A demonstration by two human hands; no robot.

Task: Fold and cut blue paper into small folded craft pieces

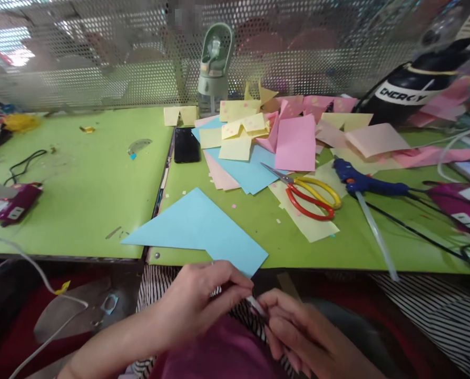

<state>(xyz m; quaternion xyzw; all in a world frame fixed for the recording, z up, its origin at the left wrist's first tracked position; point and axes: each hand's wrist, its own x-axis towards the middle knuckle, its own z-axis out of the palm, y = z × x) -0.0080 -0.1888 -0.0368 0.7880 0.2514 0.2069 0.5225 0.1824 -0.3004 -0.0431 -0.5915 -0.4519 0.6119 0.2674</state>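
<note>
Below the table's front edge, my left hand (pixel 201 302) and my right hand (pixel 294 331) meet over my lap. Both are closed in a pinch on a small thin white strip (pixel 255 304) held between their fingertips; what the strip is cannot be made out. Just above my hands a folded light-blue paper sheet (pixel 197 226) lies on the green table (pixel 80 200), overhanging its near edge.
Scissors with yellow and red handles (pixel 312 196), a blue glue gun (pixel 363 183) with its stick, a black phone (pixel 186 145) and a pile of pink, yellow and blue papers (pixel 274 134) lie further back. A green water bottle (pixel 215 66) stands by the mesh wall. Cables run along both sides.
</note>
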